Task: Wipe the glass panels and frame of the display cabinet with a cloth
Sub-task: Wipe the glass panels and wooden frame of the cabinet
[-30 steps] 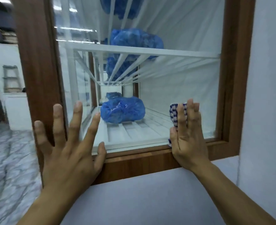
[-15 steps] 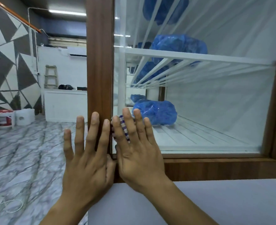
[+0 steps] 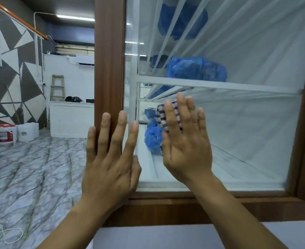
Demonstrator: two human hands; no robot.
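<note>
Now my flat right hand [image 3: 185, 150] had pushed the cloth [image 3: 161, 114] up the glass [image 3: 246, 132] from the corner, while my left hand [image 3: 110, 159] lay flat, empty, on the frame [image 3: 108, 69]; much glass remained.

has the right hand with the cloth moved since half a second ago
Yes: the right hand slid right and up, away from the left frame post.

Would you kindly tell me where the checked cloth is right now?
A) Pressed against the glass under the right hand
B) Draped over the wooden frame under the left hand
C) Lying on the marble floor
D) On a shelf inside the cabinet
A: the checked cloth peeks out from under the straight fingers of the right hand, flat against the glass panel.
</note>
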